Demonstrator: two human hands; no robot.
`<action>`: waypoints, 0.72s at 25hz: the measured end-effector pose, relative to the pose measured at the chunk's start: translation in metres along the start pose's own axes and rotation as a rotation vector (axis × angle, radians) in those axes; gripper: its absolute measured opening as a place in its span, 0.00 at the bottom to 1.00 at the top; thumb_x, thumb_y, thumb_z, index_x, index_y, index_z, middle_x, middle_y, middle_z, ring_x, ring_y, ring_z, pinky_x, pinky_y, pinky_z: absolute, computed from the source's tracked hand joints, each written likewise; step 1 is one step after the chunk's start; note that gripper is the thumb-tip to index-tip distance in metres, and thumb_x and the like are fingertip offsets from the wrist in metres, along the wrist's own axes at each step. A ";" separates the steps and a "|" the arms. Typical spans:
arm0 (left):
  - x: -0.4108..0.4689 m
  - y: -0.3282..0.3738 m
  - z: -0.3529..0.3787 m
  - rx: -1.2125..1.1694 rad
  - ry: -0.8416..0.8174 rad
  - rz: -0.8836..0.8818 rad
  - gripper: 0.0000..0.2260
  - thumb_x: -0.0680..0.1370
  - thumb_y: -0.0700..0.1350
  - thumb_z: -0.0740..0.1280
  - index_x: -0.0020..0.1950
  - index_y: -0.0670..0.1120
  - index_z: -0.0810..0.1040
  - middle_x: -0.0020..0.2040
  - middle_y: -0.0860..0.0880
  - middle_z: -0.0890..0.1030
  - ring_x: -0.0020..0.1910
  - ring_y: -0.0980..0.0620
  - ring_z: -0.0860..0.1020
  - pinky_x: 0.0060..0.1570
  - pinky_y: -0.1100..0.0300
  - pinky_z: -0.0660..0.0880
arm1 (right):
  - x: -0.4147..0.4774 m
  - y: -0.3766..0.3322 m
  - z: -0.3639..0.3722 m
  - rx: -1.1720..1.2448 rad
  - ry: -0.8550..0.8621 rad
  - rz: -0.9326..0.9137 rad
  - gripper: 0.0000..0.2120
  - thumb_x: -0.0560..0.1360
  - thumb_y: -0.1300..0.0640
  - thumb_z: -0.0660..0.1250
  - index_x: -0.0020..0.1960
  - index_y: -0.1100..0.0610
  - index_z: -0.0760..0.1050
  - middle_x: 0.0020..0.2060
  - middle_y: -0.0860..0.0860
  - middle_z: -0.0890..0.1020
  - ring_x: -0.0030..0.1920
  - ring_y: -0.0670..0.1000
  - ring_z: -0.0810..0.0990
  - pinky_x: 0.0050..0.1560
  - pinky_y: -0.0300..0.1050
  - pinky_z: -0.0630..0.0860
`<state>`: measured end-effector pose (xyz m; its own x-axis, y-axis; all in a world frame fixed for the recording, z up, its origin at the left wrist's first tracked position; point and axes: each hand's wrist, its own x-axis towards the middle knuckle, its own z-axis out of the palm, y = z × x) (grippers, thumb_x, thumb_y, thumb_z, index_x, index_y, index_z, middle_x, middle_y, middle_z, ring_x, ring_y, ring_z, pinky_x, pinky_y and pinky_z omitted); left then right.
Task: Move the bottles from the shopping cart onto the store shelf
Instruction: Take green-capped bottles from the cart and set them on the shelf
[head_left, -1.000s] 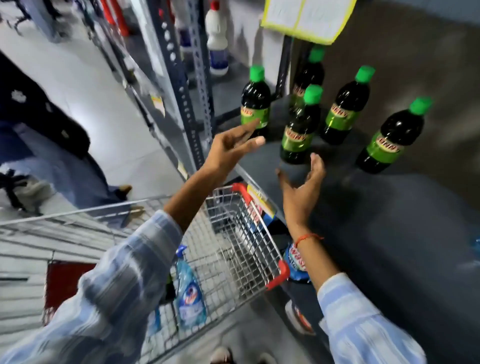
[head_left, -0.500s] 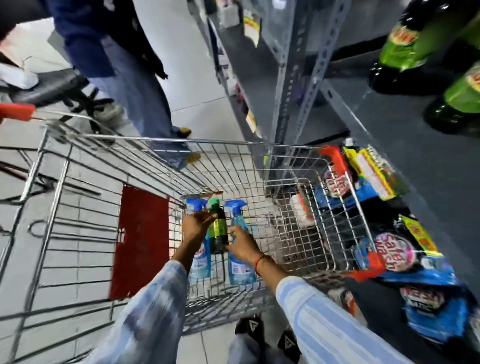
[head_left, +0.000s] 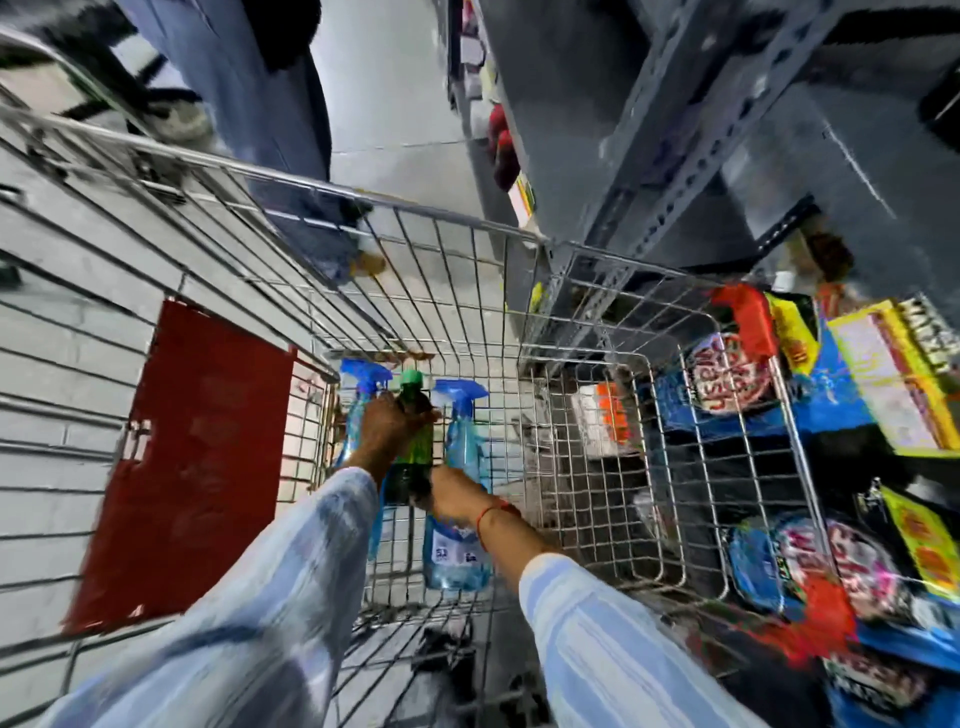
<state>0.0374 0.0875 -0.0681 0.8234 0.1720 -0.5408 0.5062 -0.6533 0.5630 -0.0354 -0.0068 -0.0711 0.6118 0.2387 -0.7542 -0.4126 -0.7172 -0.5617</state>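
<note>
Head cam: our left hand (head_left: 387, 423) grips green-cap bottle (head_left: 413, 441) neck, right hand (head_left: 457, 493) clasps its base, btwn two spray bottles (head_left: 460, 467) in cart (head_left: 467, 223).

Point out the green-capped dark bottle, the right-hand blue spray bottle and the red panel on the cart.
Green-capped dark bottle (head_left: 414, 452): head view, on its green label.
Right-hand blue spray bottle (head_left: 460, 447): head view, on its clear blue neck.
Red panel (head_left: 197, 457): head view, at its middle.
</note>
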 end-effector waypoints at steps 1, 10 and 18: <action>0.001 0.001 0.000 0.003 0.001 -0.005 0.25 0.66 0.53 0.75 0.50 0.33 0.78 0.49 0.32 0.81 0.50 0.37 0.80 0.46 0.49 0.74 | 0.002 0.003 0.000 0.021 -0.027 -0.009 0.14 0.74 0.63 0.63 0.59 0.66 0.74 0.57 0.66 0.79 0.55 0.57 0.78 0.57 0.51 0.75; -0.019 0.002 -0.035 -0.406 -0.103 0.033 0.09 0.66 0.46 0.76 0.35 0.44 0.78 0.32 0.43 0.77 0.25 0.55 0.74 0.26 0.66 0.69 | -0.041 -0.008 -0.028 0.215 0.031 -0.037 0.17 0.74 0.58 0.66 0.61 0.62 0.73 0.57 0.61 0.80 0.53 0.57 0.80 0.52 0.41 0.77; -0.104 0.087 -0.096 -0.832 -0.483 0.125 0.04 0.72 0.42 0.68 0.44 0.43 0.80 0.37 0.50 0.85 0.39 0.51 0.80 0.43 0.58 0.77 | -0.172 -0.029 -0.113 0.614 0.004 -0.153 0.15 0.70 0.65 0.70 0.56 0.63 0.74 0.52 0.56 0.81 0.49 0.50 0.80 0.52 0.38 0.78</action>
<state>0.0207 0.0835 0.0972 0.7834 -0.3059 -0.5411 0.5947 0.1158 0.7956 -0.0523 -0.1007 0.1130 0.6965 0.3051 -0.6495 -0.6317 -0.1686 -0.7567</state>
